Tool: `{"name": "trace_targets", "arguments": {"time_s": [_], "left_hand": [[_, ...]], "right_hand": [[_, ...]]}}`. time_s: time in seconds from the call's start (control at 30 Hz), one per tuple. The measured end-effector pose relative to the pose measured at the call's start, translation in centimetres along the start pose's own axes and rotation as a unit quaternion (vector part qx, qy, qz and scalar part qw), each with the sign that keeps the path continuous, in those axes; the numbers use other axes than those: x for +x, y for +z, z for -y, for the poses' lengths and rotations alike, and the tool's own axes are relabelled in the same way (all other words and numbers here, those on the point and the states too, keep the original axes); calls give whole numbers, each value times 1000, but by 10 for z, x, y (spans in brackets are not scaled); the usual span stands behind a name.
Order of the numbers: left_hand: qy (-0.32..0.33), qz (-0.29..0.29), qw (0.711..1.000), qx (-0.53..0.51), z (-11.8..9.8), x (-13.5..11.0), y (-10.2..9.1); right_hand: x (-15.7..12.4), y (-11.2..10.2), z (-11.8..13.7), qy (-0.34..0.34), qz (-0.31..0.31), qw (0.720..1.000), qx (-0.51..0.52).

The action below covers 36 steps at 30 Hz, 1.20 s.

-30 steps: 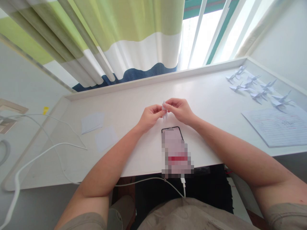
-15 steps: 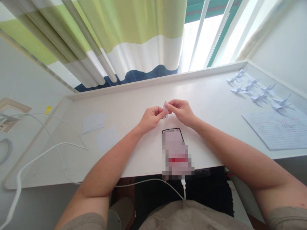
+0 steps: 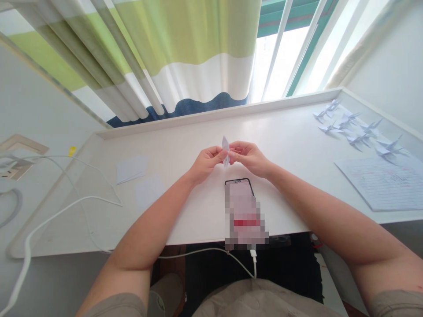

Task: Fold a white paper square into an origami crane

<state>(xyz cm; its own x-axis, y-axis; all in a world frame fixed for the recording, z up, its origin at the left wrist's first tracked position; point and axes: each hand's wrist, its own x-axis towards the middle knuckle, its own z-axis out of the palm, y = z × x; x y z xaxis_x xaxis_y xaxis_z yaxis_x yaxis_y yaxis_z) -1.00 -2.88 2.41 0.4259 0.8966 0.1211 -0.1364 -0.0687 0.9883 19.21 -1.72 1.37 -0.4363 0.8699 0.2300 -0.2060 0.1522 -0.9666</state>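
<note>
A small folded piece of white paper (image 3: 225, 143) stands upright between my two hands above the middle of the desk, narrow and pointed at its top. My left hand (image 3: 208, 163) pinches it from the left with thumb and fingers. From the right, my right hand (image 3: 248, 157) grips the same paper, the fingertips of both hands almost meeting. Just below the hands a phone (image 3: 243, 211) lies on the desk, its screen blurred out. Several finished white paper cranes (image 3: 358, 140) stand at the far right of the desk.
Lined paper sheets with writing (image 3: 380, 185) lie at the right edge. White paper squares (image 3: 132, 169) rest on the left of the desk (image 3: 185, 127). A white cable (image 3: 66, 211) crosses the left side, and a charging plug (image 3: 254, 255) hangs at the phone's lower end.
My right hand has shifted down along the folded paper, from its tip to its middle, leaving the pointed top exposed. My left hand still pinches it. The view has tilted slightly.
</note>
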Motion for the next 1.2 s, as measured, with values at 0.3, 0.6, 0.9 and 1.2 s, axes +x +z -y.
{"name": "trace_targets", "arguments": {"time_s": [0.3,0.6,0.9,1.2], "left_hand": [[6,20,1000,17,-4,-2,0],[20,-35,999,5,-6,-2,8],[67,-160,985,8,0,-1,11],[39,-160,986,3,8,2,8]], "right_hand": [[0,0,-1,1,8,1000,17],[1,1,1,7,-31,999,19],[3,1,2,17,-58,998,14],[4,0,-5,-38,-124,989,-66]]}}
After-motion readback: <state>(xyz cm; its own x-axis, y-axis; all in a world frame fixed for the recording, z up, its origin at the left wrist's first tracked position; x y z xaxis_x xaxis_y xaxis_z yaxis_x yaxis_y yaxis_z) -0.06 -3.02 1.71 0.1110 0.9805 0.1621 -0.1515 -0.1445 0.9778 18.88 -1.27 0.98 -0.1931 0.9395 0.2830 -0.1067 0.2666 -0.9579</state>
